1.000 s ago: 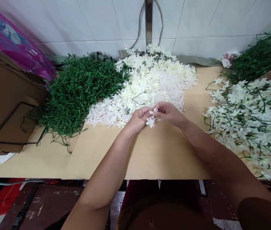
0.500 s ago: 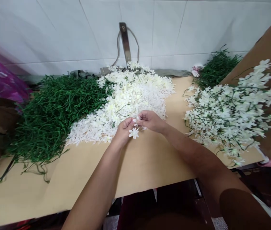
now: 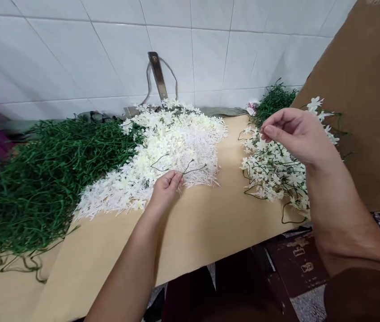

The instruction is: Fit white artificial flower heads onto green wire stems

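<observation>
My left hand (image 3: 167, 187) is pinched on a thin green plastic stem (image 3: 194, 170) that forks to the right, over the front of a heap of white artificial flower heads (image 3: 172, 138). No blossom shows on its tips. Raised to the right, my right hand (image 3: 292, 132) has loosely curled fingers, with a gap between thumb and forefinger and nothing visible in them. Behind and below it lies a pile of white artificial flowers on green stems (image 3: 277, 170), partly covered by the hand and forearm.
A large heap of green stems (image 3: 52, 174) fills the left side, and a smaller green bunch (image 3: 275, 100) stands at the back right. A cardboard panel (image 3: 360, 103) leans at right. A metal strip with a cord (image 3: 158, 76) rises before the tiled wall (image 3: 109, 53).
My right hand has left my left hand and moved up and right over the flower pile. The white blossoms between my hands are gone; a forked green stem shows in my left. The view has shifted.
</observation>
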The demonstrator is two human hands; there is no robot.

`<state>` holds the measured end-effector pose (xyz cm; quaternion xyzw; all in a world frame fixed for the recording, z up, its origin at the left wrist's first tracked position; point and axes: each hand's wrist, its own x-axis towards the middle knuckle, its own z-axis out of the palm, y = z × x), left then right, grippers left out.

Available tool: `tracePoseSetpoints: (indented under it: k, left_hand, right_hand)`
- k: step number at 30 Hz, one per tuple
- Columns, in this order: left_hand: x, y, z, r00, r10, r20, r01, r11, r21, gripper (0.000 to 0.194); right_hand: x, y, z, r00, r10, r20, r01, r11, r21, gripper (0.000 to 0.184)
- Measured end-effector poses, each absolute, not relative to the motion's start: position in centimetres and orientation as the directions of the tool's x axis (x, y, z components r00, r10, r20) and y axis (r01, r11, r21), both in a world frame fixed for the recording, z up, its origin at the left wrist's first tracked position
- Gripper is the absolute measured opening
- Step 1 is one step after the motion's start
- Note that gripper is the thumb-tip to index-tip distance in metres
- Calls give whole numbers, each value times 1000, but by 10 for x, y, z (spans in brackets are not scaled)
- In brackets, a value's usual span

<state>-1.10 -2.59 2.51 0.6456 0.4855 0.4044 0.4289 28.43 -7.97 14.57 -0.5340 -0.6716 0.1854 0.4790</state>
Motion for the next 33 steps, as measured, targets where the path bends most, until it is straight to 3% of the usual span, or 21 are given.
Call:
tracePoseSetpoints:
  k: [6, 9, 12, 22, 28, 33]
  left_hand:
    - [-11, -29, 17, 285, 943, 173, 258, -249, 934, 34]
    - [-14, -29, 16, 305, 933, 191, 217, -263, 940, 40]
    - [-15, -30, 17, 328, 923, 203, 187, -274, 943, 46]
    - [-13, -36, 23, 507, 844, 174, 154, -288, 945, 46]
    - [-16, -40, 23, 680, 733, 0, 219, -203, 955, 30]
    - [-15, -40, 27, 673, 738, 48, 211, -253, 944, 31]
  right_hand:
    - [214, -70, 90, -242, 918, 314, 619, 395, -679, 68]
    - [174, -59, 71, -451, 858, 246, 659, 506, -557, 49]
    - [154, -52, 68, -511, 838, 194, 738, 543, -402, 21]
    - [170, -45, 68, -689, 658, 303, 701, 712, 48, 26]
    - [173, -43, 66, -779, 597, 192, 626, 755, 193, 17]
    - [175, -39, 73, -844, 515, 150, 536, 814, 224, 19]
